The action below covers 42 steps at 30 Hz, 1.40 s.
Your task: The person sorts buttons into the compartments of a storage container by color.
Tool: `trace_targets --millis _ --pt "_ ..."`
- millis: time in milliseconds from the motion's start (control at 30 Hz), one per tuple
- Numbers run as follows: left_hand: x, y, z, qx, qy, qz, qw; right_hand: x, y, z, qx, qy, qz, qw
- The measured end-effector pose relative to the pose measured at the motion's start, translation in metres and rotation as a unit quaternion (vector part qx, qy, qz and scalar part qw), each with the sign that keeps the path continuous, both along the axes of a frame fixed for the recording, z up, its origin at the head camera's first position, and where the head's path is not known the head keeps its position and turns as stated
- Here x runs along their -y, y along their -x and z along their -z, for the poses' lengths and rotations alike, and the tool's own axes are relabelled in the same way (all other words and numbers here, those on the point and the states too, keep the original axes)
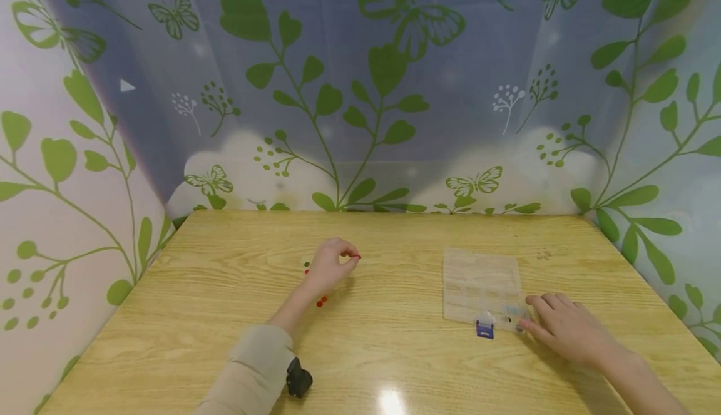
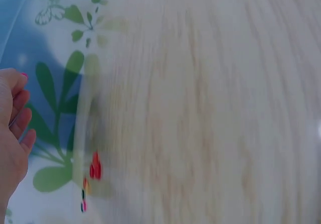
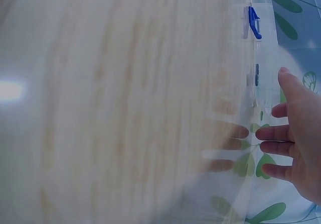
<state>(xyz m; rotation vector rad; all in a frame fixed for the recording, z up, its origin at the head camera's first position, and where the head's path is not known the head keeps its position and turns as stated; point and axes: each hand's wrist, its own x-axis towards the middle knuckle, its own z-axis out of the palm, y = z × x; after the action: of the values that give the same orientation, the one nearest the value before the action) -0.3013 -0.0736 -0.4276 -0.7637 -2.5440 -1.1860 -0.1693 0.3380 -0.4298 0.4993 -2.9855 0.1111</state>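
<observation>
My left hand (image 1: 328, 267) is above the middle-left of the table, pinching a small red round piece (image 1: 359, 256) between thumb and forefinger. In the left wrist view only a pink-red edge of that piece (image 2: 24, 75) shows at the fingertips. Below and beside this hand lie several small pieces: red ones (image 1: 320, 303), a dark green one (image 1: 306, 264) and a pinkish-red one (image 1: 306, 271). With its fingers loosely extended, my right hand (image 1: 570, 327) is at the right side of a clear compartment box (image 1: 479, 268) with a blue latch (image 1: 485, 330). Whether it touches the box I cannot tell.
The box's lid lies back, and a few small dark and pale pieces sit in its front compartments. Some tiny clear pieces (image 1: 543, 255) lie on the wooden table (image 1: 394, 352) behind the right hand. A leaf-patterned curtain (image 1: 349, 89) borders the table.
</observation>
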Motion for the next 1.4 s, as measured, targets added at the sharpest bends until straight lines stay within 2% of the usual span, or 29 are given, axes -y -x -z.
trace_targets --millis 167,433,733,933,1200,1400 --pt "-0.015 -0.003 -0.001 -0.002 -0.003 0.025 0.9997 0.000 -0.002 0.000 0.001 0.005 -0.001 1.0000" --pt "-0.037 -0.008 -0.003 -0.036 0.011 0.058 0.9976 -0.001 -0.001 0.001 -0.004 0.007 -0.001 1.0000" --pt "-0.060 -0.019 -0.006 -0.016 0.006 0.085 0.9963 0.000 0.000 0.001 -0.003 0.006 -0.001 1.0000" --pt "-0.072 -0.023 -0.001 -0.026 0.006 0.099 0.9947 -0.001 0.000 0.002 -0.003 0.004 -0.002 1.0000" --pt "-0.087 -0.029 -0.001 -0.017 0.018 0.111 0.9935 -0.001 0.000 0.003 -0.003 0.007 0.002 1.0000" --pt "-0.102 -0.032 0.000 -0.027 0.014 0.123 0.9920 -0.001 0.000 0.003 0.000 0.009 0.005 1.0000"
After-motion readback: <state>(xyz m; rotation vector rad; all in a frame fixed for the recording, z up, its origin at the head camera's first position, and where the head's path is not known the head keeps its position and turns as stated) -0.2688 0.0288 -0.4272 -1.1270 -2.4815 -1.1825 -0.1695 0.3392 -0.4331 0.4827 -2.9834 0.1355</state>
